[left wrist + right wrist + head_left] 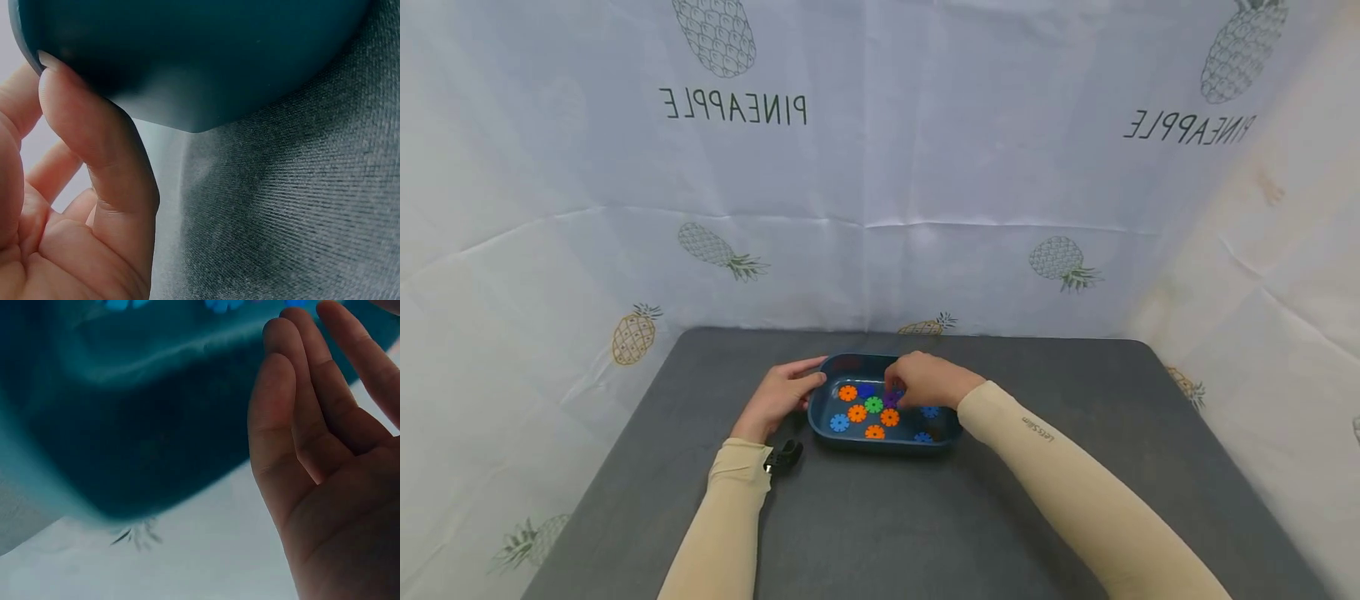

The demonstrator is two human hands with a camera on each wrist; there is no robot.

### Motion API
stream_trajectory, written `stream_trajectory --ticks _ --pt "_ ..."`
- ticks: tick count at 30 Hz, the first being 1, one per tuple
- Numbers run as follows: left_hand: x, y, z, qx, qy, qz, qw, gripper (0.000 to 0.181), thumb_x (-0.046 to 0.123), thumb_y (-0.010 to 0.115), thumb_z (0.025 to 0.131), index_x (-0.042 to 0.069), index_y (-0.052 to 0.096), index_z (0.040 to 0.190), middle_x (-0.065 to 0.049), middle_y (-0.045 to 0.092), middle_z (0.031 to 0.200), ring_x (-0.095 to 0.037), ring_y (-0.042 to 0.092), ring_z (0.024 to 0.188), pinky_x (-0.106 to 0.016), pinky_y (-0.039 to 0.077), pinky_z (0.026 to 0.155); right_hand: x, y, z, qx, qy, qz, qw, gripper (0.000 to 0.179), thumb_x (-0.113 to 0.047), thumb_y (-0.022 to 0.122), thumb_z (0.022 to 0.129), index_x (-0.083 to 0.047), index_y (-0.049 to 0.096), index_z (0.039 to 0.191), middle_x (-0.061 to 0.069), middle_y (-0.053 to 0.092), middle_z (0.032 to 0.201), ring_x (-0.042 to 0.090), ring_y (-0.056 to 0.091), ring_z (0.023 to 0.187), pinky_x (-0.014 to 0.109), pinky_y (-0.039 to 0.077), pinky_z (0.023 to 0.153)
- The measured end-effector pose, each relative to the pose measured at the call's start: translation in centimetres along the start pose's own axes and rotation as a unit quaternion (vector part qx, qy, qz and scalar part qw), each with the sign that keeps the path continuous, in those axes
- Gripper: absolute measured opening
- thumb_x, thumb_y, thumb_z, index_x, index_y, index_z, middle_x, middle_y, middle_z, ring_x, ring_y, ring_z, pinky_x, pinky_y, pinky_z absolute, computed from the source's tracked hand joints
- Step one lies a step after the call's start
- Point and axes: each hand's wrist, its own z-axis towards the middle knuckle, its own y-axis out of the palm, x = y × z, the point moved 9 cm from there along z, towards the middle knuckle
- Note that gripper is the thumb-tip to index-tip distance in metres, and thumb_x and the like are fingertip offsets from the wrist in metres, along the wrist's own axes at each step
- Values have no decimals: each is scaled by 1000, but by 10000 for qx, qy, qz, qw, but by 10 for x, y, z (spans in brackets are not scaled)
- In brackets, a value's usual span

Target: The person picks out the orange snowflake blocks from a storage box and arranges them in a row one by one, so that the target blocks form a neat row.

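Note:
A dark teal tray [880, 447] with rounded corners stands on the table and holds several small flower-shaped plastic discs. Orange discs [857, 413], a green disc [874, 405] and blue discs [839, 423] lie on its floor. My left hand [778, 398] holds the tray's left end, the thumb [94, 119] against its wall. Over the tray's inside, my right hand [931, 379] reaches down with bent fingers to a purple disc [891, 402]. In the right wrist view, its fingers [273, 419] partly hide the discs; whether they pinch one is hidden.
The dark grey table [880, 525] extends around the tray. A white cloth [880, 167] with pineapple prints hangs behind the table and along both sides. A black band [785, 456] sits at my left wrist, close to the tray's near left corner.

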Motion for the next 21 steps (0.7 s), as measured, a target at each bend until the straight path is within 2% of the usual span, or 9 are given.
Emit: stream_trajectory --ticks 4,8,13,21 --pt "-1 0 0 15 -28 2 10000 48 27 74 104 22 66 151 -3 71 89 -15 61 68 -27 58 65 -9 11 7 -129 -11 -127 9998 18 -17 82 97 -13 79 115 -2 75 104 14 66 90 38 62 89" --pt "-2 1 1 11 -44 -10 10000 47 26 74 104 22 67 150 -4 70 87 -15 61 67 -27 58 65 -13 18 10 -209 83 -306 9993 18 -18 84 96 -16 80 114 -4 75 105 12 66 89 36 62 88" --pt "-1 1 2 14 -65 -66 10000 46 26 75 103 22 68 148 -7 72 89 -16 61 67 -27 59 64 -16 22 12 -251 122 -464 9985 15 -17 85 95 -17 80 110 -6 75 103 11 66 88 34 61 86" --pt "-2 -1 3 14 -100 -80 9999 46 26 75 103 22 69 148 -4 68 85 -16 60 67 -26 58 65 -16 26 16 -258 184 -553 9980 13 -17 86 94 -18 78 104 -7 73 97 11 64 84 33 60 83"
